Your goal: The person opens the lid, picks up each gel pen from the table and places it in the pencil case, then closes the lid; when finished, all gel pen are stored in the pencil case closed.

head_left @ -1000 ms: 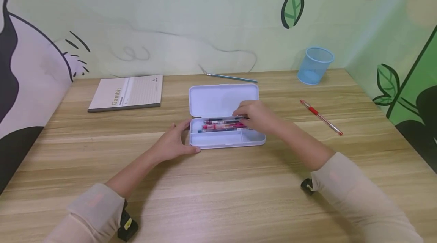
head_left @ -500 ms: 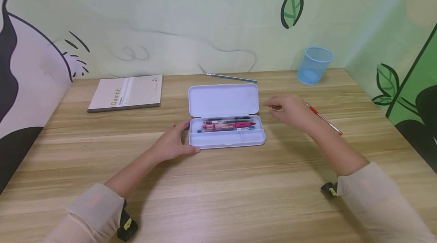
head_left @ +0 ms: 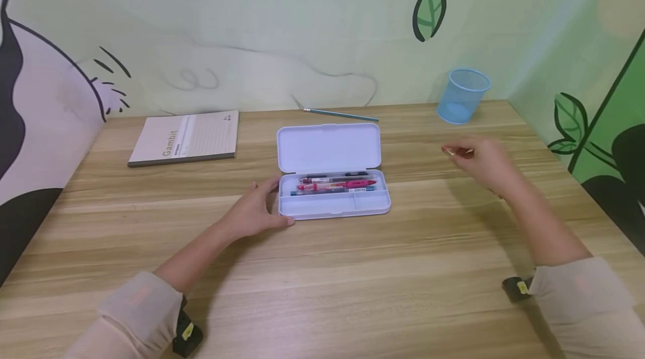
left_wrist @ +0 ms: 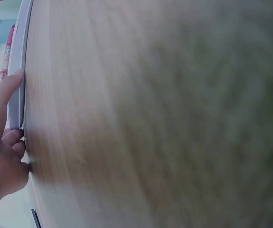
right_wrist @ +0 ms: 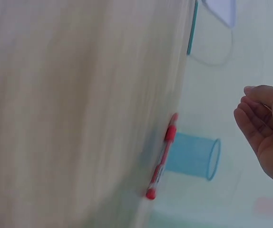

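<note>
A pale lavender pencil case point(head_left: 327, 214) lies on the table with its lid raised, several pens point(head_left: 336, 184) in its long rear compartment. My left hand point(head_left: 254, 208) holds the case's left end, thumb point(left_wrist: 14, 80) along the front wall and fingers around the side. Over a red pen point(right_wrist: 163, 156) to the right of the case is my right hand point(head_left: 484, 163), which hides most of that pen in the head view. In the right wrist view, the pen lies on the table, apart from the loosely bent fingers of the right hand point(right_wrist: 269, 126).
A blue mesh pen cup point(head_left: 462, 98) stands at the back right. Behind the case lies a teal pencil point(head_left: 342, 115) near the wall. The notebook point(head_left: 183, 138) is at the back left of the wooden table point(head_left: 322, 286).
My right hand has left the pens in the case and moved right, to above the red pen. The left hand stays at the case's left end.
</note>
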`<state>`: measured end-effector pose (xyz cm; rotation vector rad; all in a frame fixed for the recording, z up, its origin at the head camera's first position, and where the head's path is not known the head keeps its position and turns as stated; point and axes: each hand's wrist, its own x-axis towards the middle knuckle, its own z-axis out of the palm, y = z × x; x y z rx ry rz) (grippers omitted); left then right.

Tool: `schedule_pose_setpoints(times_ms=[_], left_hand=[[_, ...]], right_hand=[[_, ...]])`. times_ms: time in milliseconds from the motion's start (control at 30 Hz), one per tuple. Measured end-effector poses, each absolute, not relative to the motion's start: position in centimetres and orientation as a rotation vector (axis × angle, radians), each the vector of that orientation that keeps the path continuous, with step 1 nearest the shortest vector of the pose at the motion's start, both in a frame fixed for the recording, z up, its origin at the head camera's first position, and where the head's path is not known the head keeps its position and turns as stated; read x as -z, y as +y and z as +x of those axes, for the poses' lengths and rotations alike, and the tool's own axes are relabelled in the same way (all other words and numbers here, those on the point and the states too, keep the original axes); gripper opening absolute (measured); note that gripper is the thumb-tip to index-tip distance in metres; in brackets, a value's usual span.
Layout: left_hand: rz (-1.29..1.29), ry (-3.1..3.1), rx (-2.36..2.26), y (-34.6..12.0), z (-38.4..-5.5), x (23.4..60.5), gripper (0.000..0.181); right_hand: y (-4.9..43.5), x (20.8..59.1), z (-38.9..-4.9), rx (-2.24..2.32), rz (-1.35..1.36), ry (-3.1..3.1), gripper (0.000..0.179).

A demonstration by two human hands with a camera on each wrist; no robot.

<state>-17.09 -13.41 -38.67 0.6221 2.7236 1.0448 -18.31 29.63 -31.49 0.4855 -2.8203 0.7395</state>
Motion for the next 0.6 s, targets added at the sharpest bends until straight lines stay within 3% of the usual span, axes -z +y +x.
schedule_pose_setpoints(times_ms=[300,600], left_hand=[[0.615,2.726,-1.045,-13.4,-17.0,38.5,0.093],[0.61,2.727,-1.046,-13.4,-16.9,38.4,0.092]], right_hand=[[31.8,31.9,-18.7,-0.694,0.298,-2.922,0.03],[32.9,32.7,-19.7,-0.659,0.295,-3.091,0.038]])
